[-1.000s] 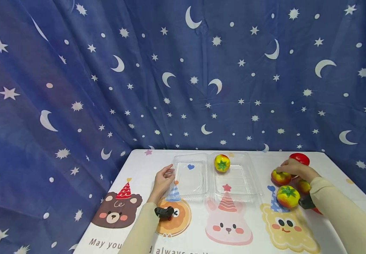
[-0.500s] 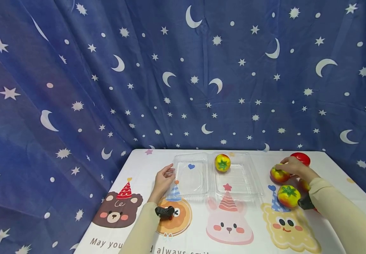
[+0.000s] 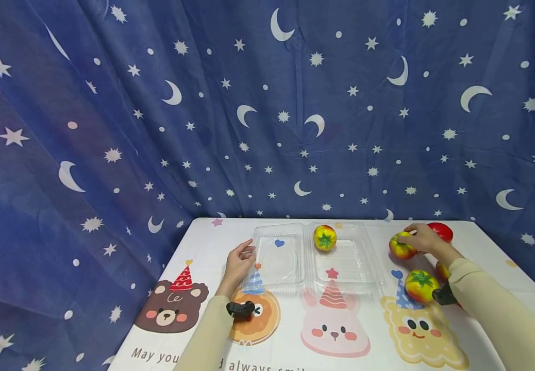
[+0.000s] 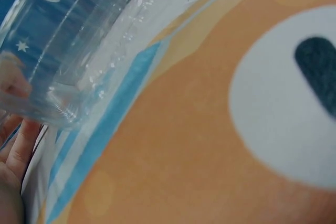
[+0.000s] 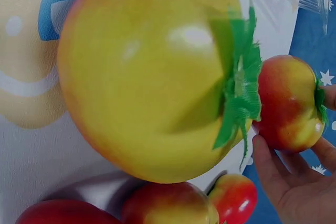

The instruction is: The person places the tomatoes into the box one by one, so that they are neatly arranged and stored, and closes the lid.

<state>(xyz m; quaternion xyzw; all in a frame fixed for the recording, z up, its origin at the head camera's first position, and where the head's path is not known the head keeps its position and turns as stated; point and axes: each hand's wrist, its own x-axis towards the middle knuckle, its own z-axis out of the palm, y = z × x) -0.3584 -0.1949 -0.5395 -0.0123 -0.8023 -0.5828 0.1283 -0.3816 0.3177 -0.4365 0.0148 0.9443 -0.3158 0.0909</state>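
Observation:
My right hand (image 3: 422, 241) grips a red-and-yellow fruit (image 3: 402, 245) with a green leafy top. In the right wrist view, the fingers curl round that fruit (image 5: 289, 103), with the fingertips at its leaves and underside. My left hand (image 3: 240, 262) rests with loosely bent fingers at the left edge of a clear plastic hinged box (image 3: 279, 283). In the left wrist view, the box's clear wall (image 4: 63, 40) partly covers some of those fingers. Another such fruit (image 3: 325, 238) sits in the back left of the box's right half.
On the right lie another red-and-yellow fruit (image 3: 421, 286), a partly hidden one (image 3: 442, 271) and a red one (image 3: 441, 232) behind my right hand. The white cartoon-print tablecloth (image 3: 290, 355) ends at a blue star-and-moon curtain (image 3: 267, 129).
My right hand has shifted left and slightly up with the fruit it grips, away from the other fruits. The left hand and the box stay where they were.

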